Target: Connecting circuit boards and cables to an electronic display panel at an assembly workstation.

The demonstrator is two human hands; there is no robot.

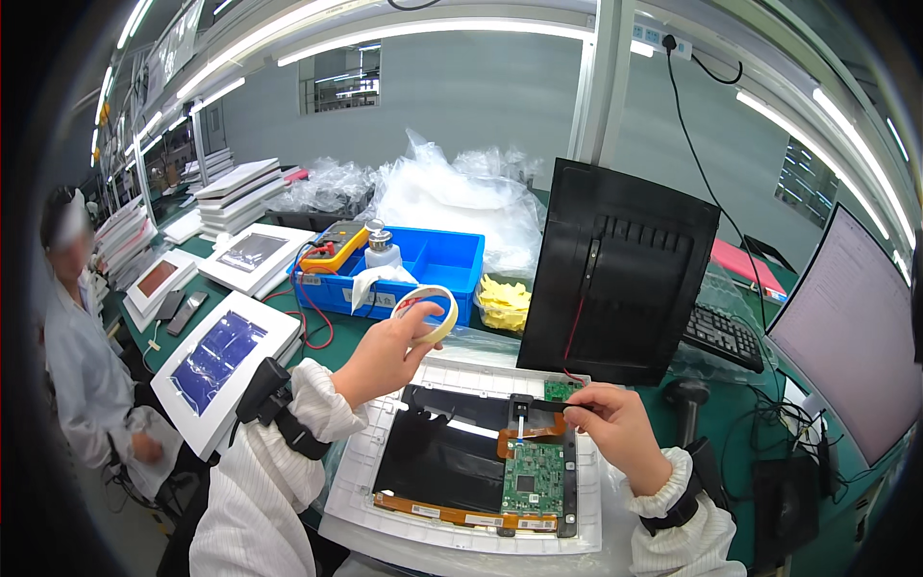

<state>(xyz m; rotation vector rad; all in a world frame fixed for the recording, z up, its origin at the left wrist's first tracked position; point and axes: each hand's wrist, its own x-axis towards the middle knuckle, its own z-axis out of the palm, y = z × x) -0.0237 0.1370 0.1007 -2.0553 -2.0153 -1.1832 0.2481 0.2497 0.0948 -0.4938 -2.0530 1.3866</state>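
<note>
My left hand [385, 354] is closed on a roll of cream tape [452, 317], lifted over the far left part of an opened display panel. The panel lies face down in a white frame [354, 489], with a black sheet [433, 462] at its left and a green circuit board [535, 481] at its right. Between the fingertips of my right hand [620, 435] is a thin black strip [550, 406]. Its far end reaches a small black piece [521, 404] above the board, beside an orange flat cable [508, 442]. Whether the two are joined I cannot tell.
A black back cover [625, 279] stands upright behind the panel. Beyond my left hand is a blue bin [452, 258] with a yellow multimeter [336, 246] and a pump bottle [382, 254]. A monitor [851, 337], keyboard [721, 337] and scanner [686, 404] occupy the right. A person [96, 337] sits at far left.
</note>
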